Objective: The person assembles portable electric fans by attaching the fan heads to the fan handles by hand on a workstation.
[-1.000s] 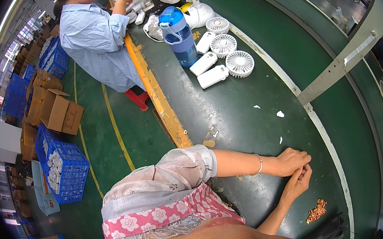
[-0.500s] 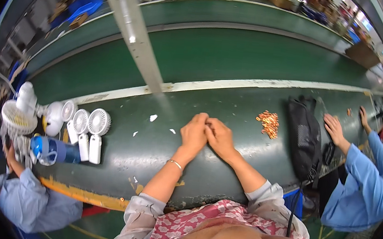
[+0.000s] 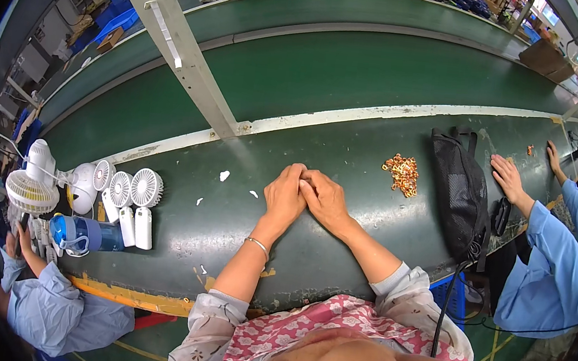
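My left hand (image 3: pixel 283 197) and my right hand (image 3: pixel 326 200) rest together on the green work surface (image 3: pixel 336 270), in front of me. Both are closed, their fingers curled in and pressed against each other, and the right thumb lies against the left hand. No object shows between them; the inner fingers are hidden. Beyond my right hand, to the right, lies a loose pile of small copper-coloured metal pieces (image 3: pixel 402 175). Two small white scraps (image 3: pixel 225 175) lie to the left of my hands.
White handheld fans (image 3: pixel 146 188), a larger white fan (image 3: pixel 33 190) and a blue water bottle (image 3: pixel 89 235) stand at the left. A black mesh bag (image 3: pixel 458 191) lies at the right. Co-workers in blue sit on both sides, one hand (image 3: pixel 507 179) on the surface. A metal post (image 3: pixel 176 49) rises beyond.
My hands stay clasped in the same way. The whole view has shifted slightly, so the surface and the things on it sit a little higher in the picture.
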Demonstrator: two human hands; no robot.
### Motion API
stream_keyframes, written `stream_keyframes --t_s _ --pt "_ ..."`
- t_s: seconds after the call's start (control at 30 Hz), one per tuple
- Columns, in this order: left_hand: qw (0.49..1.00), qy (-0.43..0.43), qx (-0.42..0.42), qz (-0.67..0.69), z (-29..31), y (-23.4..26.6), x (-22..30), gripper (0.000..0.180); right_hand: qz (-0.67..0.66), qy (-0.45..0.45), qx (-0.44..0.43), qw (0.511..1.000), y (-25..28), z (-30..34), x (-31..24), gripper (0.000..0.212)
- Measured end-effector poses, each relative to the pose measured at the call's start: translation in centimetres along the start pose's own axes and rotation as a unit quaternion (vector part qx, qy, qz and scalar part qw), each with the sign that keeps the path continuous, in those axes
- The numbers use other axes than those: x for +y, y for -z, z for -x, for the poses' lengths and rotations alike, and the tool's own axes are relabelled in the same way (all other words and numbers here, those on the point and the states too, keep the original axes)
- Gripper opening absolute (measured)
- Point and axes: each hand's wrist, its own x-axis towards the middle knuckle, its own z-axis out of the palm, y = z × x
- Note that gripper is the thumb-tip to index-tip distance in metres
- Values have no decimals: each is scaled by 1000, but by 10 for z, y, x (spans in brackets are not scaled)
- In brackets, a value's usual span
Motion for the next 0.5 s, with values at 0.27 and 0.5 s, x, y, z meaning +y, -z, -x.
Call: stream_keyframes --t_s 0.27,0.5 --pt "999 -20 -39 -10 -5 5 -2 22 13 -16 -22 1000 2 0 -3 17" --pt "999 -12 -21 -24 -3 0 -2 23 12 -19 -19 1000 2 1 -1 17"
